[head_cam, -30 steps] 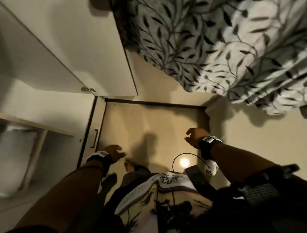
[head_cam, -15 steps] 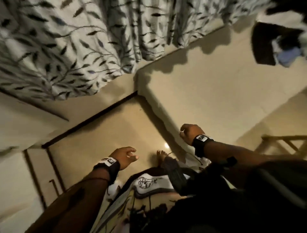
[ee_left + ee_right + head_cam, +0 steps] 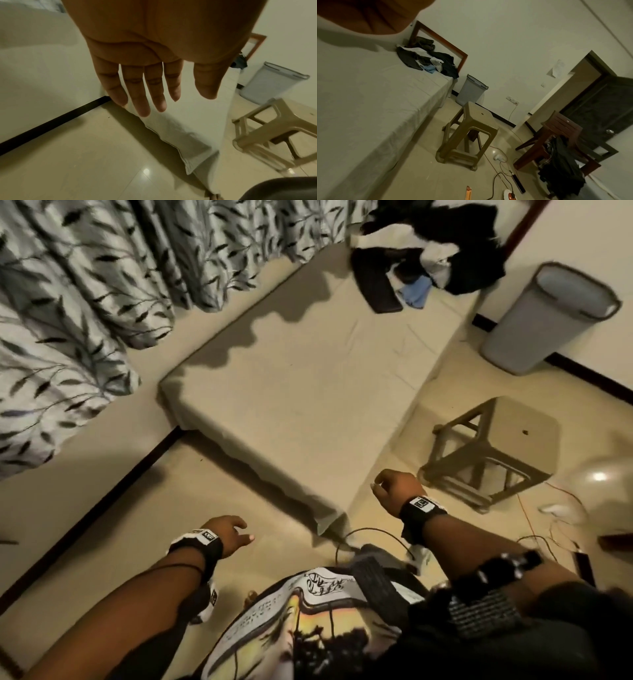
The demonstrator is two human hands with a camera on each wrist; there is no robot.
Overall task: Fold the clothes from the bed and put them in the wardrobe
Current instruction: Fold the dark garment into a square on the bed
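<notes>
A heap of dark, white and blue clothes lies at the far end of the beige bed, by the headboard; the right wrist view shows the clothes there too. My left hand hangs over the floor near the bed's near corner. Its fingers are straight, spread and empty. My right hand hovers over the bed's near right edge with fingers loosely curled, holding nothing. Only its palm shows in the right wrist view. Both hands are far from the clothes.
A beige plastic stool stands right of the bed, and a grey bin against the wall beyond. Leaf-patterned curtains hang at the left. Cables trail on the floor beside a dark chair draped with clothing.
The view has swung from the wardrobe door and floor round to the bed, so the clothes heap, stool and bin now show. Both hands stay empty.
</notes>
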